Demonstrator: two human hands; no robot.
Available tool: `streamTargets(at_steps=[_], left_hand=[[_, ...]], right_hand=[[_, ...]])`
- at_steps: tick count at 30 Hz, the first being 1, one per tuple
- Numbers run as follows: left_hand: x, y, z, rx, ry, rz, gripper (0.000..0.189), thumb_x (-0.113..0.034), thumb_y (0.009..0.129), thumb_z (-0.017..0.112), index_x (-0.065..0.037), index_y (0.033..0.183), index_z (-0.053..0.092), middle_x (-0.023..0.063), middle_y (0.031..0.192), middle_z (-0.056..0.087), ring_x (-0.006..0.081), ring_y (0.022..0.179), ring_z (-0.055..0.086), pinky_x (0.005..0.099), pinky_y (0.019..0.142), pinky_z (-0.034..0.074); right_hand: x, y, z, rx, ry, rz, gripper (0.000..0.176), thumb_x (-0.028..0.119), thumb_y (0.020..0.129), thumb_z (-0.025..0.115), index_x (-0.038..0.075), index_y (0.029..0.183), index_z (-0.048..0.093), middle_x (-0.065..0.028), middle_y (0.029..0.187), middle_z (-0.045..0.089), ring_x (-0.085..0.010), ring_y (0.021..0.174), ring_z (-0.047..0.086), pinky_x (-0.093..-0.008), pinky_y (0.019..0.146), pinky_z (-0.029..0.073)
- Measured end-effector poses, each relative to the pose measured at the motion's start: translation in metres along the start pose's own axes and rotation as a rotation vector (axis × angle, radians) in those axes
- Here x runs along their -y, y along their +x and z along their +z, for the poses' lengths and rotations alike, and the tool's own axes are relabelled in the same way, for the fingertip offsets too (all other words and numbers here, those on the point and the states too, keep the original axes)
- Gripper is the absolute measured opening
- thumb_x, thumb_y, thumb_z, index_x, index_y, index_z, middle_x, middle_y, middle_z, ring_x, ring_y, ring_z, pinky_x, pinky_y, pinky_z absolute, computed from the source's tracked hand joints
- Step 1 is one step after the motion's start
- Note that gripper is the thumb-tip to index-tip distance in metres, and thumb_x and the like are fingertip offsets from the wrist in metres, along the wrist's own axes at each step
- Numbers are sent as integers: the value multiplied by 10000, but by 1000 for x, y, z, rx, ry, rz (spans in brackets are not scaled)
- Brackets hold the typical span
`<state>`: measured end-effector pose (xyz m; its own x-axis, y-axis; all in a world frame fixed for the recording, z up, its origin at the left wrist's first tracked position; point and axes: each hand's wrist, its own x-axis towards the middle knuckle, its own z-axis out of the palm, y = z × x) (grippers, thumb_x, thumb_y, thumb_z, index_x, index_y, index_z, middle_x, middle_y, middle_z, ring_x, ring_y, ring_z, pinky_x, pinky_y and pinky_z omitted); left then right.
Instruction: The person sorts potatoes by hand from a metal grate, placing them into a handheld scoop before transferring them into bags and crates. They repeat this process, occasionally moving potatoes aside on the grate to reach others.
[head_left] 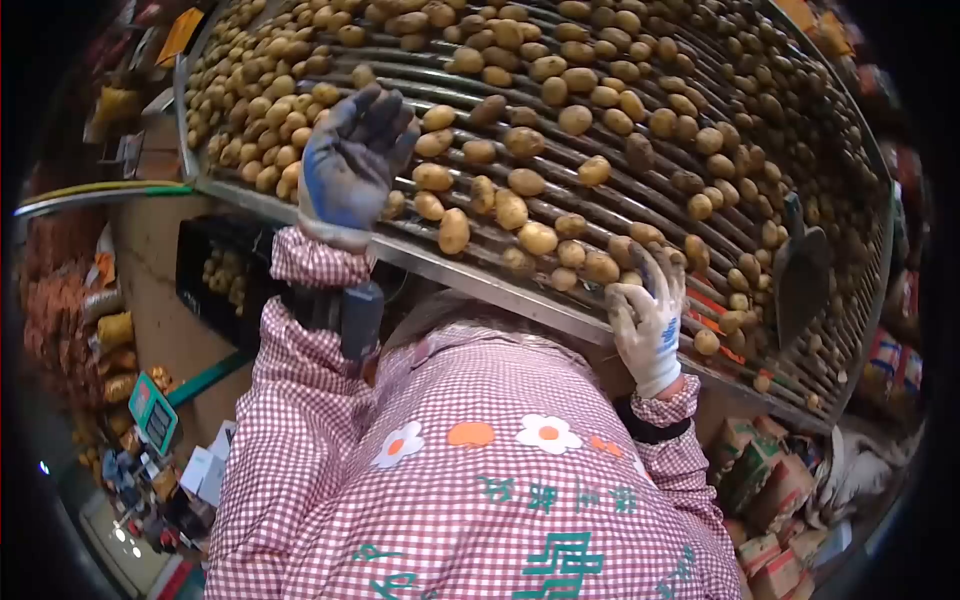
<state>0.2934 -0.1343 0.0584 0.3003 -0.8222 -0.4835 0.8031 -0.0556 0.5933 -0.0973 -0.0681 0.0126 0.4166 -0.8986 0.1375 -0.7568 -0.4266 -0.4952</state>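
Potatoes [537, 238] lie scattered over a sloping bed of metal rollers [455, 85]. My left hand [355, 165], in a blue glove with a dark, dirty palm, is raised over the near left side of the rollers. Its palm is turned up and its fingers are loosely bent and apart, with nothing in them. A potato [363, 76] shows just beyond the fingertips. My right hand [650, 320], in a dirty white glove, reaches over the metal front edge [490, 285]. Thumb and fingers are spread, the fingertips right at several potatoes there.
A dark shovel-like blade [803, 285] rests at the right of the rollers. Below left stands a black crate [215, 265] with potatoes in it. A green-framed display [153, 412] is at the lower left, and cardboard boxes [785, 495] are stacked at the lower right.
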Motion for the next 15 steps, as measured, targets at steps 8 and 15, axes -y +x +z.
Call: streamTargets(at_steps=[8,15], left_hand=[[-58,25,22,94,-192,335,308,-235,1050,500,-5,1202,638,194,1217,687,349,1143,656,537,1041,517],[-104,13,44,141,55,630,315,-299,1011,587,-40,1183,632,142,1123,707,311,1062,660,492,952,528]], right_hand=[[27,52,-11,142,193,-235,300,147,874,751,122,1172,719,-179,1437,578,-425,1406,464,-580,1209,284],[96,102,1,515,550,-595,360,186,868,763,78,1208,715,-171,1403,597,-414,1382,484,-545,1169,364]])
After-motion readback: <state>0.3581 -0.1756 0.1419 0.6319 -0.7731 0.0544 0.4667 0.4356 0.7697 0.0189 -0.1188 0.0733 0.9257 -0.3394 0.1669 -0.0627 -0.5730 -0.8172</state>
